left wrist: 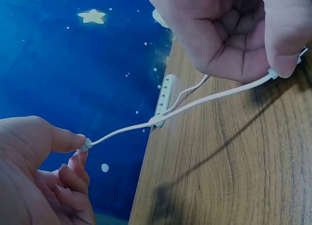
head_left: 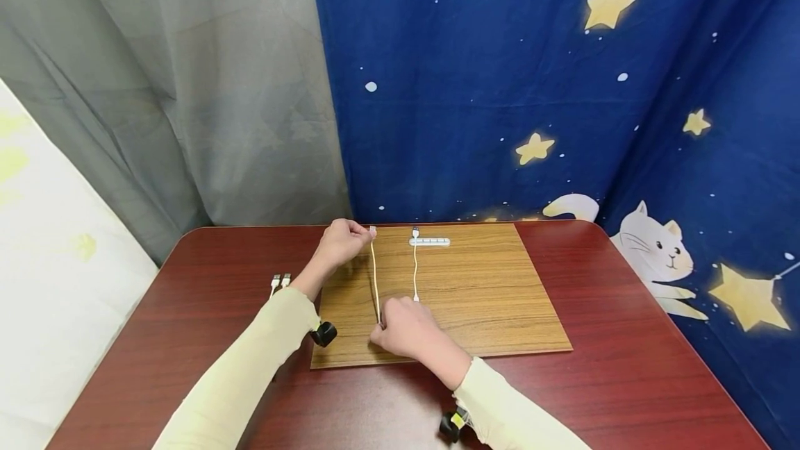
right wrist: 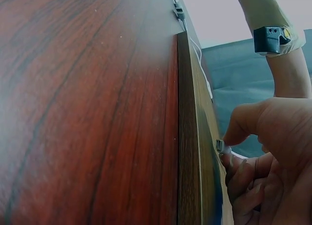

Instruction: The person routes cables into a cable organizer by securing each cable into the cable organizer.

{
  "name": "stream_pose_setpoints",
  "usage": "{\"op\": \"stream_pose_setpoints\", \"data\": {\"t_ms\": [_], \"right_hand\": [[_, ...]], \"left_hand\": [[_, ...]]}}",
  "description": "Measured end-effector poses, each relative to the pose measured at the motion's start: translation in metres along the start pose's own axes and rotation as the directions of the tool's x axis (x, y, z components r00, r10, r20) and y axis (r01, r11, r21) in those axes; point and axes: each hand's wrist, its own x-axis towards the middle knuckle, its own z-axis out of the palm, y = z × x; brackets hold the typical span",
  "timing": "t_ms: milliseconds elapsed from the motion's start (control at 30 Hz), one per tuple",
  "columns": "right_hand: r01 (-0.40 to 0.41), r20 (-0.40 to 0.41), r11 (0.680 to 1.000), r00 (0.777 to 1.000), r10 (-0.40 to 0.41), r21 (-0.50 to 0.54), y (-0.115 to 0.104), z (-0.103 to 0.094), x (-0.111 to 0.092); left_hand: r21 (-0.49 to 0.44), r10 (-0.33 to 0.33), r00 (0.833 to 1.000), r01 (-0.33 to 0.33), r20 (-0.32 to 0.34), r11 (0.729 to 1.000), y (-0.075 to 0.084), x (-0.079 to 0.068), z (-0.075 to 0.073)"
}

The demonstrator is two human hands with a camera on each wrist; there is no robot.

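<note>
A white USB cable (head_left: 375,273) stretches above a wooden board between my two hands. At the board's far left edge, my left hand (head_left: 340,242) pinches one white plug (left wrist: 87,145) between thumb and fingertips. Nearer the front, my right hand (head_left: 409,328) pinches the other end; its metal connector (right wrist: 220,146) pokes out past the thumb in the right wrist view. To the right, a second white cable (head_left: 415,269) runs along the board, its far end at the left end of a white slotted cable clip strip (head_left: 437,242).
The wooden board (head_left: 487,297) lies on a dark red table (head_left: 625,339). Left of the board are two more white cables with USB plugs (head_left: 286,278). Behind the table hang a grey curtain (head_left: 250,89) and a blue starry curtain (head_left: 450,89).
</note>
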Motion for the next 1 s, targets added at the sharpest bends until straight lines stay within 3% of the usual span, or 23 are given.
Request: {"op": "stream_pose_setpoints", "data": {"t_ms": [633, 1000], "right_hand": [[-0.065, 0.012, 0.997, 0.998, 0.065, 0.031, 0.01, -0.006, -0.001], [-0.089, 0.012, 0.996, 0.996, 0.089, 0.029, 0.018, -0.009, 0.001]], "left_hand": [[0.053, 0.041, 0.999, -0.04, -0.025, 0.998, 0.018, 0.006, 0.01], [-0.011, 0.006, 1.0, -0.006, 0.022, 1.0, 0.024, 0.008, 0.012]]}}
